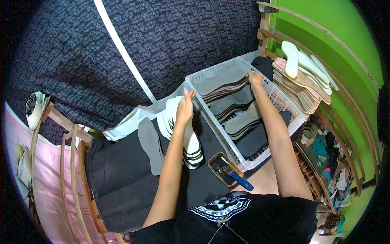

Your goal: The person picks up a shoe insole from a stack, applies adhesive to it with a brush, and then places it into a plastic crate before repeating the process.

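Note:
My left hand (185, 109) is raised over a fanned stack of white insoles (191, 140), its fingers partly spread; whether it touches the stack is unclear. A single grey insole (150, 144) lies left of that stack on the dark cloth. Over the far right side of a white plastic crate (217, 128), my right hand (255, 78) has its fingers curled at the tip of a dark insole; what exactly it grips is hard to make out. Rows of grey and black insoles (231, 99) stand inside the crate.
A tray (217, 175) with a blue-handled brush (242, 181) sits by the crate's near corner. Stacked beige insoles (294, 87) with white ones on top are at the right, beside wooden rails. Shelves of scraps (325, 162) stand lower right. A roll (35, 110) rests at the left.

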Available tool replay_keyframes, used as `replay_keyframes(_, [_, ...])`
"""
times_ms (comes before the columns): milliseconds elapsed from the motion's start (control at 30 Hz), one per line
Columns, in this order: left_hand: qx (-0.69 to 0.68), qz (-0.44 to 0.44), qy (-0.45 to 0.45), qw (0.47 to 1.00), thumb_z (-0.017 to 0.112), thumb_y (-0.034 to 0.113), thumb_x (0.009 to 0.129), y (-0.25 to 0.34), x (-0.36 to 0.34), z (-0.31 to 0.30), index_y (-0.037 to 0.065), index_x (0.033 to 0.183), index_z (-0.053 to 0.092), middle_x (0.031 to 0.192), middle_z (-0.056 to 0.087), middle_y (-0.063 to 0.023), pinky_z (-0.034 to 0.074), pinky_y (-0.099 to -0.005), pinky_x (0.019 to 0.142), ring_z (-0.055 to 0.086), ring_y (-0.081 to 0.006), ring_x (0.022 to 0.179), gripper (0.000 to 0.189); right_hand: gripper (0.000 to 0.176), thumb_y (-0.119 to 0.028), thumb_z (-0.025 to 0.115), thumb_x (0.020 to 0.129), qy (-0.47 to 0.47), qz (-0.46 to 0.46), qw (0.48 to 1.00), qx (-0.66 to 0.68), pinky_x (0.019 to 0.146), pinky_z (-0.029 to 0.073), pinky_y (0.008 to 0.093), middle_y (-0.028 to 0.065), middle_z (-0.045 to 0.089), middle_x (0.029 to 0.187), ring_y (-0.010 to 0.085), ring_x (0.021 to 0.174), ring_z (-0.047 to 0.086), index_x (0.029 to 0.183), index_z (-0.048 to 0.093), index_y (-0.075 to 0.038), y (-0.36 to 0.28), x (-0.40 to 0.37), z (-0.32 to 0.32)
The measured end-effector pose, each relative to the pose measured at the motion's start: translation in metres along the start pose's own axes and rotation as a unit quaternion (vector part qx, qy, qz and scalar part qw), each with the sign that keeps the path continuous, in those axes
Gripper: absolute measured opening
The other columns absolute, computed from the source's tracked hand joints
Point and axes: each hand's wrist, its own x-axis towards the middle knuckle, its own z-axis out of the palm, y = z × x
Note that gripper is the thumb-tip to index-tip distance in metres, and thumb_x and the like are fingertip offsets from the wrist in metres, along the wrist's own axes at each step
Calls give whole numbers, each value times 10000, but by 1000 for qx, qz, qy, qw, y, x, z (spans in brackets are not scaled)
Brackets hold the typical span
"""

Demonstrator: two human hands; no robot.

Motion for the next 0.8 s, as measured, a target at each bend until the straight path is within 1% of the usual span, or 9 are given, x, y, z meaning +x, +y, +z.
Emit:
replay_keyframes(167, [25,-14,20,999,53,439,860,2,0,2,20,1093,492,1086,515,-118,280,-313,922,414,-302,1078,650,223,-265,532,693,-49,19,998,-38,626,438,328,107,605,659,246,645,583,666,639,-72,6,0,4])
replay_keyframes(267, [31,-10,21,999,52,432,862,8,-1,0,20,1090,493,1077,521,-119,285,-315,920,420,-305,1071,646,189,-186,562,700,18,-70,996,-58,542,427,263,87,600,600,155,532,562,692,630,-10,15,-2,14])
replay_keyframes(300, [34,-9,21,999,52,430,863,9,-1,0,20,1091,493,1074,523,-120,286,-316,920,422,-305,1069,644,260,-283,502,731,-48,-47,996,-54,688,443,358,130,608,787,279,758,579,845,634,-90,8,-8,5])
replay_keyframes(400, [6,-7,7,1000,42,483,852,5,-2,1,-69,1133,412,1079,516,-155,215,-274,955,409,-238,1104,722,277,-272,476,751,5,-57,987,-150,722,430,382,157,577,917,298,837,554,910,611,-88,-9,-19,4])
replay_keyframes(433, [8,-7,4,1000,43,485,851,4,-2,1,-65,1140,407,1094,505,-156,208,-273,958,399,-237,1113,719,296,-285,459,764,-24,-22,989,-142,749,415,398,186,552,954,318,888,525,942,593,-90,-32,-33,-7])
replay_keyframes(533, [-1,0,-11,1000,48,487,851,1,-2,1,-52,1161,388,1142,467,-158,187,-269,969,363,-236,1141,708,312,-293,444,778,26,-83,990,-107,774,399,394,203,549,918,331,905,505,926,586,-59,-34,-23,-2])
replay_keyframes(567, [-14,6,-18,1000,51,485,852,-3,-3,2,-47,1169,381,1161,449,-159,179,-267,972,350,-236,1151,701,291,-266,462,781,56,-183,977,-93,770,396,373,194,554,875,322,865,512,901,584,-30,-35,-20,-3])
replay_keyframes(633, [-22,12,-28,999,65,469,860,4,-12,-2,-31,1188,364,1216,391,-163,169,-271,979,309,-239,1178,669,264,-241,491,772,57,-240,969,-16,748,399,350,176,560,850,290,817,516,879,584,-18,-71,-38,-9])
replay_keyframes(800, [-4,24,17,1000,82,455,866,4,-44,-24,-44,1181,366,1219,375,-190,192,-288,973,304,-268,1178,656,219,-216,537,753,-40,-329,940,84,686,408,312,131,563,747,221,731,512,827,587,-16,-133,-100,15])
